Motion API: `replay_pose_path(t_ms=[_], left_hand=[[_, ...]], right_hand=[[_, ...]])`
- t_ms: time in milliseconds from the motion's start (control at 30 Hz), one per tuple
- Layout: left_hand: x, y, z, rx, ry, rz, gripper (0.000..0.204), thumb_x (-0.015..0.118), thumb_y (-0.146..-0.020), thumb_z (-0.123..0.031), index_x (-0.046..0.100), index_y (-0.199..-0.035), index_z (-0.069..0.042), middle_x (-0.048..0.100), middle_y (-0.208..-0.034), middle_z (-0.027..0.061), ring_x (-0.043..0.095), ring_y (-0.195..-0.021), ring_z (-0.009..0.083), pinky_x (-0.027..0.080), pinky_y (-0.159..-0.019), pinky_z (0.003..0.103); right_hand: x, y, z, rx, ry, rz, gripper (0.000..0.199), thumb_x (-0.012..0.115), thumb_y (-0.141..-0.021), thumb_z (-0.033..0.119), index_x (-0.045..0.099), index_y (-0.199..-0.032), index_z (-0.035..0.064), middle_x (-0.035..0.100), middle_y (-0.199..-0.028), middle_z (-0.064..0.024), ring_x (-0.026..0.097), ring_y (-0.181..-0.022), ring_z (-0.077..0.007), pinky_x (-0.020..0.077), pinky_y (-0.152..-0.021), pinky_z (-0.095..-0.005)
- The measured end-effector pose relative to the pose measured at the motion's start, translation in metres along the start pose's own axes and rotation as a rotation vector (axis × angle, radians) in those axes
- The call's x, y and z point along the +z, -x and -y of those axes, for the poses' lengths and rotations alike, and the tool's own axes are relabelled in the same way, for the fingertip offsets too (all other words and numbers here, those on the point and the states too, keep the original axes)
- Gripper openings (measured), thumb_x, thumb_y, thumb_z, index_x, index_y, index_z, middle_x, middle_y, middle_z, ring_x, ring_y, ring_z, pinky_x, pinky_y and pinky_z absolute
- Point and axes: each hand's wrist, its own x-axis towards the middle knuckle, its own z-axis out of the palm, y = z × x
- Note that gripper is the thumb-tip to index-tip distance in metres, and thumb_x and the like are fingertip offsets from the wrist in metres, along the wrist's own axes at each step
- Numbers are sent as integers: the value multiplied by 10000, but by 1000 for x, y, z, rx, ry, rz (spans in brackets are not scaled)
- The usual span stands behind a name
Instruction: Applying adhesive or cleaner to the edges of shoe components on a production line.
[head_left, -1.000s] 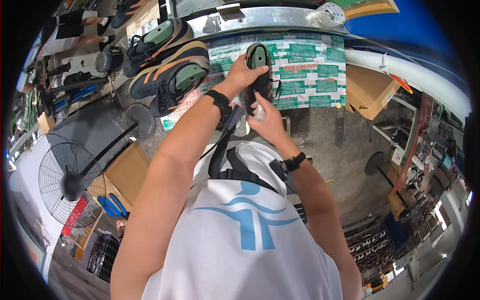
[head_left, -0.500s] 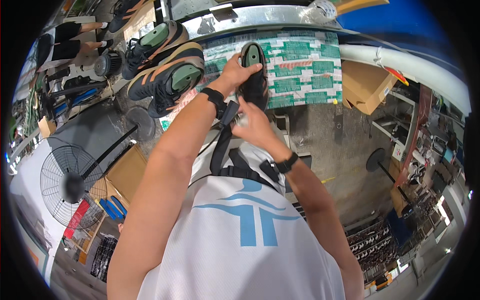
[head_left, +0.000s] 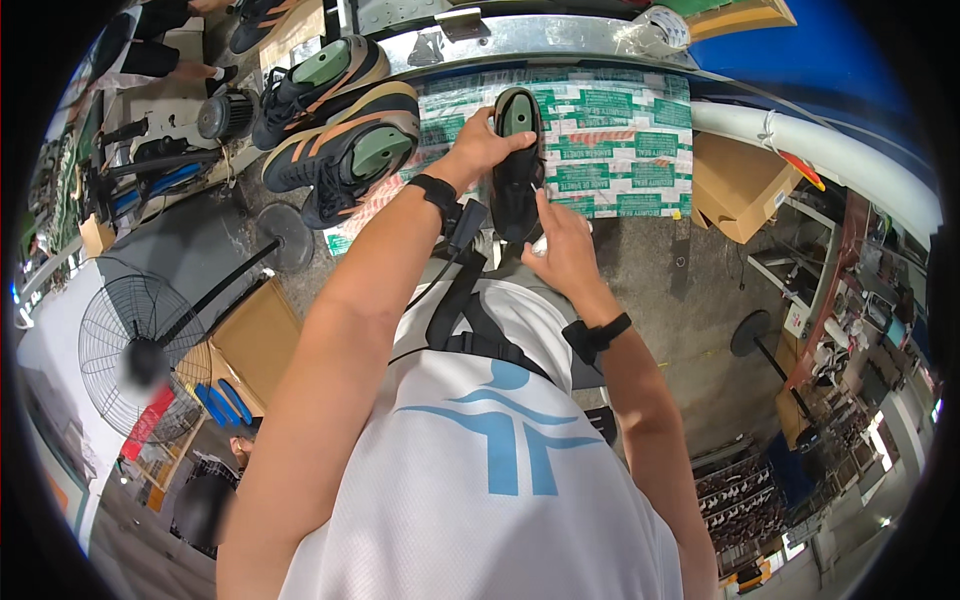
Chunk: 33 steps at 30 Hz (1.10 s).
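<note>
Since a second ago, both hands have drawn the dark shoe (head_left: 517,165) a little lower over the green-and-white printed sheet (head_left: 610,140), and the right hand has slid from the shoe's side to its lower end. Now the left hand (head_left: 482,143) is curled around the shoe's upper left side, fingers closed on it near the green insole — a firm grasp. Below it, the right hand (head_left: 562,245) meets the shoe's lower end with bent fingers; whether it pinches a lace or just the edge is too small to tell.

One shoe is in the hands. Two more dark shoes with tan stripes and green insoles (head_left: 340,130) lie side by side on the bench, well left of the held one, so three shoes show clearly in all. One cardboard box (head_left: 735,185) sits to the right of the printed sheet, and one floor fan (head_left: 135,345) stands at the lower left.
</note>
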Motion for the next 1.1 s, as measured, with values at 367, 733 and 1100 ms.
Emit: replay_pose_path(t_ms=[367, 733, 1100], left_hand=[[12, -8, 30, 203, -53, -17, 990, 922, -767, -462, 553, -1486, 109, 676, -1392, 314, 658, -1327, 398, 501, -1142, 430], [34, 2, 50, 125, 123, -73, 1216, 866, -821, -551, 249, -1681, 48, 557, -1534, 335, 564, -1426, 443, 471, -1166, 451], [51, 25, 49, 4, -146, -130, 1170, 919, -733, -463, 305, -1593, 41, 535, -1459, 307, 597, -1321, 477, 518, -1107, 524]], right_hand=[[-24, 3, 51, 202, -180, 103, 810, 844, -803, 243, 547, -1453, -138, 690, -1129, -281, 684, -1033, -451, 554, -907, -506], [-19, -6, 14, 243, 25, 227, 789, 840, -790, 267, 587, -1404, -159, 711, -1104, -288, 693, -1013, -455, 552, -911, -531], [-61, 10, -24, 466, -105, -126, 646, 746, -875, 170, 590, -1444, -93, 700, -1080, -249, 687, -1008, -386, 538, -932, -437]])
